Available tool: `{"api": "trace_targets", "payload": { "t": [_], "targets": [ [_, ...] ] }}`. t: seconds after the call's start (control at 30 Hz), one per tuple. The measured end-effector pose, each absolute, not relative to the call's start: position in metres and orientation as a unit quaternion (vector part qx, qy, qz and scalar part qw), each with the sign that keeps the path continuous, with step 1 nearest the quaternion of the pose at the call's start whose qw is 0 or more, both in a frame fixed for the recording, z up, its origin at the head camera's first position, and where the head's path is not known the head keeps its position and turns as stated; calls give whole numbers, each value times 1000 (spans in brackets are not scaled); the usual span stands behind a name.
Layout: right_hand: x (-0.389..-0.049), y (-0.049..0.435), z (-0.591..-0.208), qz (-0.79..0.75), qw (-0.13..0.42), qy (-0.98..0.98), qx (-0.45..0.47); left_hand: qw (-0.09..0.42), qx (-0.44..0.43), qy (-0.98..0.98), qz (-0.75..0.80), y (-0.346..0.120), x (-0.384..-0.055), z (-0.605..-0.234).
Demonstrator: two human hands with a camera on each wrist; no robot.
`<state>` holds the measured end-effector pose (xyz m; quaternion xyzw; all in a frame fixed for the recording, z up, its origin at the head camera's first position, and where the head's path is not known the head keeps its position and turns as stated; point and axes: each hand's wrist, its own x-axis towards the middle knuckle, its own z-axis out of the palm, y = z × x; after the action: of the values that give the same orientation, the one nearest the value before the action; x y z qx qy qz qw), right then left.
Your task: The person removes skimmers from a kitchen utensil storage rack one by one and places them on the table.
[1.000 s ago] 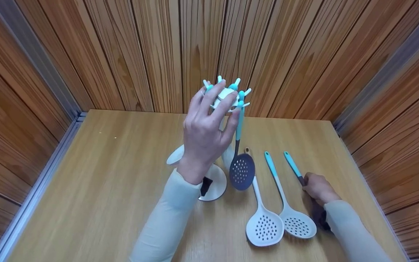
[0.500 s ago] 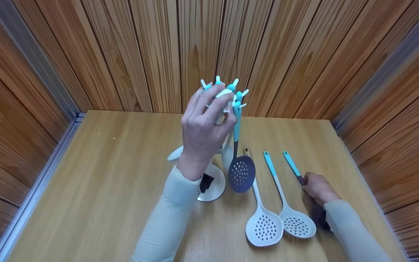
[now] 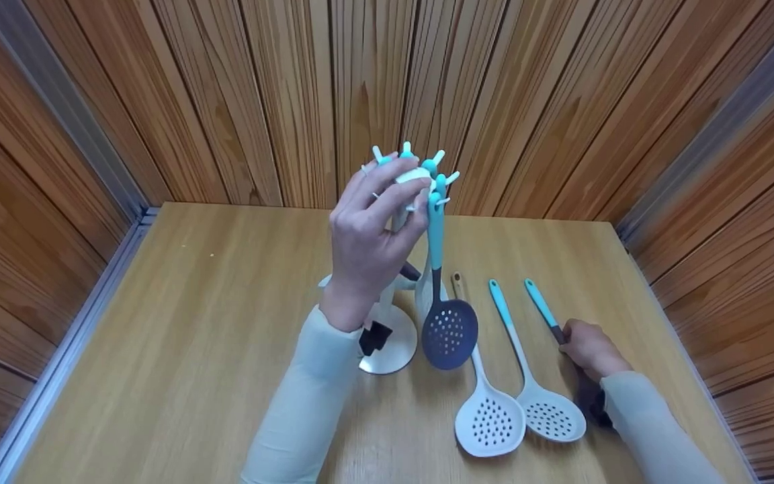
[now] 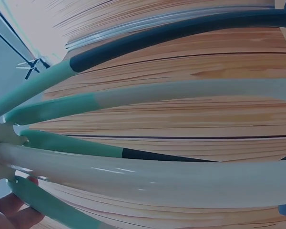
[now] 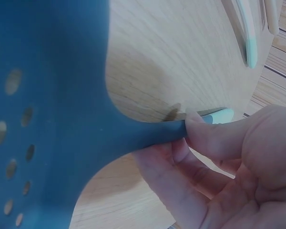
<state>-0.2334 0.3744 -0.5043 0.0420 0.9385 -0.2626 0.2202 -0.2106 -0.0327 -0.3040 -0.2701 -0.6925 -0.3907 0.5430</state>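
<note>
My left hand [image 3: 373,232] reaches over the top of a white utensil stand [image 3: 390,349], fingers curled round its hub. In the left wrist view its fingertips [image 4: 19,217] show beside a green handle, near the white pole [image 4: 148,180]. From the stand's hooks hang several utensils, among them a dark skimmer [image 3: 449,334] with a turquoise handle at the front right. Off to the right, my right hand [image 3: 592,349] pinches the neck of another dark skimmer [image 5: 81,105] between thumb and fingers, low over the table. Its perforated head fills the left of the right wrist view.
Two white perforated utensils lie side by side on the wooden table [image 3: 179,349]: a broad skimmer [image 3: 490,420] and a rounder skimmer [image 3: 551,413] with a turquoise handle end. Wood-panelled walls [image 3: 320,101] enclose the table at the back and both sides.
The stand's top has turned a little under my left hand, which has shifted slightly left. The hanging dark skimmer has swung nearer the front. My right hand stays in place.
</note>
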Motion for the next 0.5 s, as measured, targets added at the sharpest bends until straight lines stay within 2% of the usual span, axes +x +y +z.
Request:
{"api": "trace_targets", "payload": {
  "t": [0.5],
  "targets": [
    [-236, 375, -504, -267, 225, 935, 57, 489, -328, -652, -477, -44, -215, -304]
  ]
}}
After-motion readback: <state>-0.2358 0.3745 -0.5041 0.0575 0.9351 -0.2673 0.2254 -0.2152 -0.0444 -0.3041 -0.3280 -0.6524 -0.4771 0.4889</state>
